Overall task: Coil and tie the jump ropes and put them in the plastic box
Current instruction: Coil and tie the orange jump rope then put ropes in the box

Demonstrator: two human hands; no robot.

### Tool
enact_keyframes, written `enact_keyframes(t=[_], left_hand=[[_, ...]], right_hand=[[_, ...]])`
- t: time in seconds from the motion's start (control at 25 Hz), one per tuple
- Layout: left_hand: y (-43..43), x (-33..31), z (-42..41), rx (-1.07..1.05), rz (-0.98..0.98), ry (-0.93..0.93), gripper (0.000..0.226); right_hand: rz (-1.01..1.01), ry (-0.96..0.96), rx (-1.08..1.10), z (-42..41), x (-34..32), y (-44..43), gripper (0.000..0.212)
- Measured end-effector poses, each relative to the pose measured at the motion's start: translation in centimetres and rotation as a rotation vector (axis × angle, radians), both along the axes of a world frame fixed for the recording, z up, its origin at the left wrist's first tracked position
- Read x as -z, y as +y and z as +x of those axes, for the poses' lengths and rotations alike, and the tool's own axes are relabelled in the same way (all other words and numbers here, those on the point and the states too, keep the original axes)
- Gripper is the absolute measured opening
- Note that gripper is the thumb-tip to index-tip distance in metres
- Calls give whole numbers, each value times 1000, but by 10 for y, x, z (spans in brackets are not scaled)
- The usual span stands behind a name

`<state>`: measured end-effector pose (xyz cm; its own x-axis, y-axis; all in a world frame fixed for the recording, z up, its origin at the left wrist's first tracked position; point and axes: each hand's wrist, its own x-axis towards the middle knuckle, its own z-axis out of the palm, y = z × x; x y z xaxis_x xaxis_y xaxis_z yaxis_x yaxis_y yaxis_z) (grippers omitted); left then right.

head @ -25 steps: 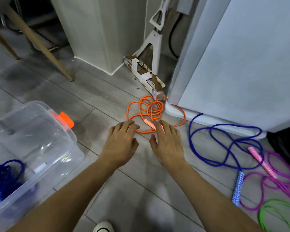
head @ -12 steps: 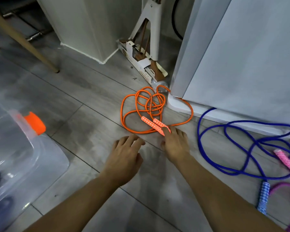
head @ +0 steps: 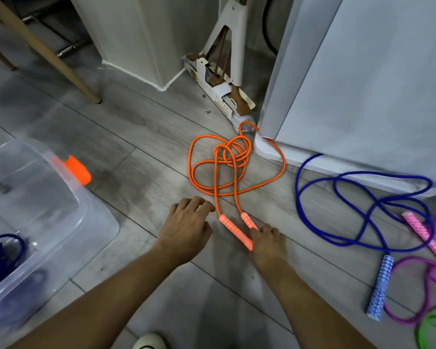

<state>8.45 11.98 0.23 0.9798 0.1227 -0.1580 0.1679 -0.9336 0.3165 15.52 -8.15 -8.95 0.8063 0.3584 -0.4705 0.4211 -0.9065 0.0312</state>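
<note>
An orange jump rope lies tangled on the grey floor, two strands running straight toward me to its checked orange handles. My right hand lies palm down over the near ends of both handles and grips them. My left hand hovers open just left of the handles, fingertips close to one strand. The clear plastic box with an orange latch stands at the left; a coiled blue rope lies inside it.
A loose blue rope with a blue handle sprawls at the right, beside a pink-handled purple rope and a green rope. A white appliance, a white stand and a wooden chair leg border the floor.
My right hand has drawn the orange handles toward me, pulling two strands straight out of the tangle. My left hand has stayed beside them. The view has shifted, so more of the box shows.
</note>
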Motion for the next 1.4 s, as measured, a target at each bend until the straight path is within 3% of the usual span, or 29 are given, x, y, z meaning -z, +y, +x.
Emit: enact_keyframes(t=[0.24,0.44,0.72,0.96,1.08,1.16,1.2,1.32,1.4], left_hand=[[-9,-53,-14,35,10,-35,38],[-15,-106,-28,98,34,-120,37],[-30,-211,-30,261,75,-104,57],[-81,-283,-42,487,81,-27,32],[-95,-297,-47,459,-14,-122,14],[-102,-313,-49,396,-197,-193,12],[-106,-321,-50,361,-308,-211,10],[-126,-329,-52,301,-517,-189,7],[-142,-328,-56,197,-731,-163,9]], right_hand=[[-131,174,15,-63,-45,-47,55],[188,122,184,-71,-114,-58,33],[580,-129,120,-71,-295,-66,31],[344,-493,-275,-100,-414,-72,15],[347,-805,-265,-107,-433,-88,30],[539,-902,-48,-113,-437,-102,60],[721,-859,79,-118,-439,-105,73],[1340,-451,409,-134,-449,-100,93],[1496,-362,570,-138,-453,-97,97]])
